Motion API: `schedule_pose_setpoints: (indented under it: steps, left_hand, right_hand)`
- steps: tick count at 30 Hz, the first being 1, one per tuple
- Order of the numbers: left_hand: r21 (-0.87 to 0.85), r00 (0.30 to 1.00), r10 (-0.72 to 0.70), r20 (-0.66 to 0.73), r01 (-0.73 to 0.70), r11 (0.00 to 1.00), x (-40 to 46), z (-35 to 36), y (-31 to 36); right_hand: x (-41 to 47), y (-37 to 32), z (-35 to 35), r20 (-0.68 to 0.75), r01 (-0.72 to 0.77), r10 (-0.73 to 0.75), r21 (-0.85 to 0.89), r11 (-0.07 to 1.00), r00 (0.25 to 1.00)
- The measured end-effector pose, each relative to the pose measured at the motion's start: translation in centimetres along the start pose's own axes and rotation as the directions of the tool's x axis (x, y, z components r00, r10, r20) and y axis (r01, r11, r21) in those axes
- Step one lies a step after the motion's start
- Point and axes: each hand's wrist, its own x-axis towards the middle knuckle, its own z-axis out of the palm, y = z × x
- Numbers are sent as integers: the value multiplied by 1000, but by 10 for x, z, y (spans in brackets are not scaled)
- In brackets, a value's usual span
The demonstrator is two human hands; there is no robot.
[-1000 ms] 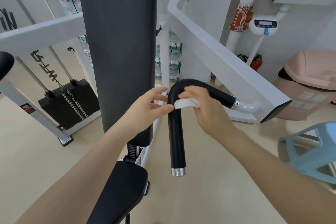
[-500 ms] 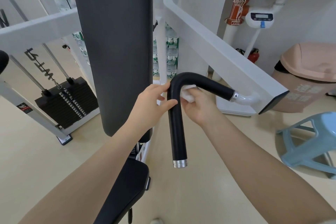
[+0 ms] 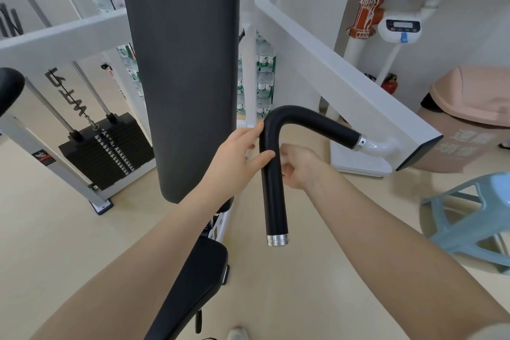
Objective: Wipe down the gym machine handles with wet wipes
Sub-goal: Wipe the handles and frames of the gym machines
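Pink bin: the lidded bin [image 3: 474, 107] stands beyond the handle's far end, lid down, contents hidden.
Handle: black bent grip [image 3: 271, 174] juts from the white machine arm [image 3: 345, 85], its lower leg pointing down to a chrome cap.
Left hand: the left hand [image 3: 237, 157] lies against the handle's left side just under the bend, fingers nearly straight, thumb touching it.
Right hand: the right hand [image 3: 298, 165] sits behind the same leg with fingers curled; the wipe is hidden, so what it clasps cannot be told.

A blue plastic stool [image 3: 469, 218] and pink bin [image 3: 474, 116] stand at the floor's right edge; weight stack [image 3: 107, 149] at left
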Motion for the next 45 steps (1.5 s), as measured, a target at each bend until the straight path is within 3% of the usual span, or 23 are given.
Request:
schedule_pose_setpoints:
  steps: [4,11,15,18,22,26,28,31,34,37,38,40,42,44,45]
  left_hand:
    - [45,998,62,10,-62,997,-3,-3,-3]
    - [-24,1000,16,23,-16,1000,2,0,-16]
    - [-85,998,-3,59,8,996,2,-3,-15]
    - [-131,996,-42,78,52,990,2,-3,-19]
    - [-305,994,-85,69,102,947,6,-6,-17]
    - [-336,994,-58,96,88,938,6,-9,-16]
    - [-337,991,-42,123,82,938,5,-11,-19]
    - [-362,989,-38,146,89,928,2,-7,-22]
    - [-403,989,-69,129,116,908,2,-5,-21]
    - [-411,989,-133,70,150,899,9,-9,-13]
    - [-407,987,-147,62,159,899,10,-11,-11]
    - [-413,983,-166,72,181,892,10,-13,-7]
    - [-438,974,-205,94,225,870,7,-14,-6]
    - [-458,965,-244,98,261,850,4,-15,-7]
    - [-469,963,-251,97,267,842,2,-15,-7]
  right_hand:
    - [-10,-9,3,144,117,-150,216,970,978]
    - [-35,34,-14,396,63,-53,-14,998,917]
    - [-33,27,-12,341,124,-142,73,990,929]
    - [-44,51,-29,399,164,-123,-70,984,908]
    - [-53,61,-44,330,109,-29,-226,968,944]
    - [-42,43,-24,284,174,-167,-1,985,944]
    - [-39,39,-17,226,229,-228,21,973,947]
    - [-59,64,-26,239,204,-186,-52,978,953]
    - [-76,88,-48,292,170,-93,-248,954,952]
    - [-67,70,-41,201,353,-296,-386,852,934]
    - [-62,61,-33,138,447,-433,-432,783,891]
    - [-53,43,-15,108,583,-682,-625,520,724]
    - [-46,38,-10,197,649,-802,-707,282,563]
    - [-44,48,-20,352,700,-806,-707,105,477]
    - [-47,57,-27,476,714,-772,-699,-41,422]
